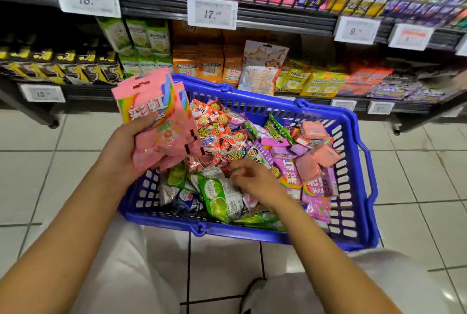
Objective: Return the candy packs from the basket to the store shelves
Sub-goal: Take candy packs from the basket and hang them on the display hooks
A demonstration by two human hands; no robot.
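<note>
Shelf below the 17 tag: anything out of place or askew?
Yes. A white pouch stands tilted in front of the orange Doublemint boxes and yellow Ricola boxes, matching neither row. It hides part of both, so it looks misplaced. Its print is too blurred to read.

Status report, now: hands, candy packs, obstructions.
Left hand grips pink packs above blue basket. Right hand down among loose packs, grip unclear. Nothing blocking the shelves.

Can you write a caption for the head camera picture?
Left hand holds pink candy packs; right hand digs in blue basket.
</note>
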